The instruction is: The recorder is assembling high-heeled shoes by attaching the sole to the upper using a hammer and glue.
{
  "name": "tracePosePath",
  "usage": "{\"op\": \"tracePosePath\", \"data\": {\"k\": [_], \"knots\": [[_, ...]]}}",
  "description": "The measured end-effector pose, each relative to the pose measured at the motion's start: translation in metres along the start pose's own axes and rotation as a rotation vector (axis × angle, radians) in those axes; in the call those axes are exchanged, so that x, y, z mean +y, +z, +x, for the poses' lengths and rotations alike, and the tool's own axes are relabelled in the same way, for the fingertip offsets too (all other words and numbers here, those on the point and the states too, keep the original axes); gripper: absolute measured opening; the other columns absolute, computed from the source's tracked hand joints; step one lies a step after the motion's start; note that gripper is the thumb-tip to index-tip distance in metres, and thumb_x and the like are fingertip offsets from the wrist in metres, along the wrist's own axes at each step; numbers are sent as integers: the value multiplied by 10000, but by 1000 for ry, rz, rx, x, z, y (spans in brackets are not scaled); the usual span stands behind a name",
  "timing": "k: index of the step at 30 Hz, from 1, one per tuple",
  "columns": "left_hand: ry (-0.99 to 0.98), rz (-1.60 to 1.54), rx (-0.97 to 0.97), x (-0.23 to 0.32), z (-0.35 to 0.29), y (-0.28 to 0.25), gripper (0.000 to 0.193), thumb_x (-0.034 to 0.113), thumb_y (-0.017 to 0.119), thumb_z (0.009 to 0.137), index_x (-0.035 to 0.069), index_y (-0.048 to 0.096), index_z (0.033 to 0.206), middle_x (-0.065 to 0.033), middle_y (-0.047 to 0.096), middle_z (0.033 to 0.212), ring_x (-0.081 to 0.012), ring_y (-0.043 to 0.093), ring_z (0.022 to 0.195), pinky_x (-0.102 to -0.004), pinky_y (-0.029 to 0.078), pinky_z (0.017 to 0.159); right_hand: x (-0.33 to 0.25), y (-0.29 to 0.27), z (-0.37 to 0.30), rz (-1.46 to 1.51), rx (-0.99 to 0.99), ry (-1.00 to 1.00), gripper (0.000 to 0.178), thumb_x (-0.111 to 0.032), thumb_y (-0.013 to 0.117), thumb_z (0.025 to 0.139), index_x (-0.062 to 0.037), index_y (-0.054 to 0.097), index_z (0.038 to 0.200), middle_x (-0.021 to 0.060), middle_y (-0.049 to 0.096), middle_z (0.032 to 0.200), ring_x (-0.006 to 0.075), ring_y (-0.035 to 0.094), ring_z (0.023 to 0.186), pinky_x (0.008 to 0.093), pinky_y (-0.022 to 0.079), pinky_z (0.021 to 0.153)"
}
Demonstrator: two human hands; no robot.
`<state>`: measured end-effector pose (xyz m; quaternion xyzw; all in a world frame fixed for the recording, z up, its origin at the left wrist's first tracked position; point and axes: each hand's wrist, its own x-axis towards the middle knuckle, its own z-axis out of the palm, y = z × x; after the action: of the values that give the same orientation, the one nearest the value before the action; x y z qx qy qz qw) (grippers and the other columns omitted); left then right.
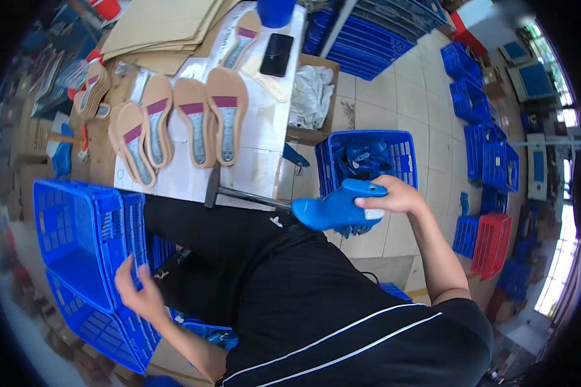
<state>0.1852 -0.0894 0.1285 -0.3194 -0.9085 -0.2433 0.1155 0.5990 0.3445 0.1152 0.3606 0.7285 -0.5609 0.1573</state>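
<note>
A blue shoe last (pixel 329 206) is in my right hand (pixel 397 197), with the fingers wrapped round its thick end and its toe pointing left. It hangs over the right side of my lap, above a blue crate (pixel 414 155) holding several other blue lasts (pixel 366 155). My left hand (pixel 137 290) is empty, fingers apart, beside the stacked blue baskets (pixel 77 187). A hammer (pixel 252 197) lies at the table's near edge, its handle end close to the last's toe. Farther back, several insoles (pixel 190 109) with purple bands lie on the white-covered table (pixel 261 132).
Insole stacks (pixel 93 90), cardboard sheets (pixel 155 29), a black phone (pixel 277 55) and a blue container (pixel 275 11) stand on the table. A cardboard box (pixel 313 97) with plastic wrapping is right of it. Blue crates (pixel 468 100) and a red crate (pixel 492 245) line the tiled floor.
</note>
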Motion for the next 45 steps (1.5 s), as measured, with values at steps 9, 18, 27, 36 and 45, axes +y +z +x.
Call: {"op": "tracePosePath", "data": {"k": [9,18,27,36,45], "knots": [[-625,-1378,-31,-133,-69,41,787,737,364,1087,53,562,750,-142,666,796,-280,665,819,-452,542,921,188,91,128,253,197,532,584,-544,843,875,-12,788,1110,163,768,973,287,781,720,356,641,527],[-538,-1254,156,-76,-63,71,683,605,410,1146,134,404,651,-7,358,672,-170,358,704,-351,374,763,344,242,249,-32,315,667,689,-664,778,876,-77,779,1236,241,767,1222,404,744,1133,483,596,936],[-604,-1105,144,-56,-62,75,622,496,472,1167,158,313,670,12,292,656,-150,285,672,-351,350,758,358,274,307,11,274,618,738,-668,633,960,-119,667,1454,219,691,1416,396,642,1342,483,501,1159],[-621,-1074,185,-56,-63,71,608,450,475,1175,159,323,664,12,304,651,-143,281,658,-344,384,784,316,249,336,73,118,557,526,-533,583,1034,-165,739,1375,199,697,1409,389,660,1310,471,507,1146],[-572,-1089,175,-51,-58,85,565,419,475,1180,160,361,690,16,332,671,-134,312,664,-346,400,810,372,277,310,9,23,448,547,-540,600,1036,-95,739,1322,119,812,991,249,781,740,409,623,641]]}}
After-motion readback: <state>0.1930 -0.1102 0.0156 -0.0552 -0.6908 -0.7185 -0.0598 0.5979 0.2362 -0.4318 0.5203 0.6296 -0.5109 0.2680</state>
